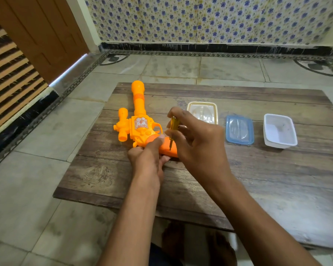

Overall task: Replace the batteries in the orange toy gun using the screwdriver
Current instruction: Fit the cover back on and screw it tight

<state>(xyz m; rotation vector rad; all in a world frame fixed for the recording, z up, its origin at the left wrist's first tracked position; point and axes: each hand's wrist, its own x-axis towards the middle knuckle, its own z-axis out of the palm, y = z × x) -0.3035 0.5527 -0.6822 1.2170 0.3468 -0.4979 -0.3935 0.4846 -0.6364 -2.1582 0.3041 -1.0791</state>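
Observation:
The orange toy gun (136, 120) lies flat on a wooden board (238, 179), barrel pointing away from me, grip toward me. My left hand (148, 158) clamps the grip from below and the left, thumb resting on top. My right hand (196, 139) holds a screwdriver (173, 126) with a clear yellow handle, upright. Its metal tip touches the side of the orange grip. No batteries are visible.
On the board to the right stand a cream-rimmed clear lid or tray (202, 111), a blue-rimmed clear lid (239, 129) and a white rectangular tub (280, 131). The board rests on a tiled floor. A brown door (38, 31) is at the far left.

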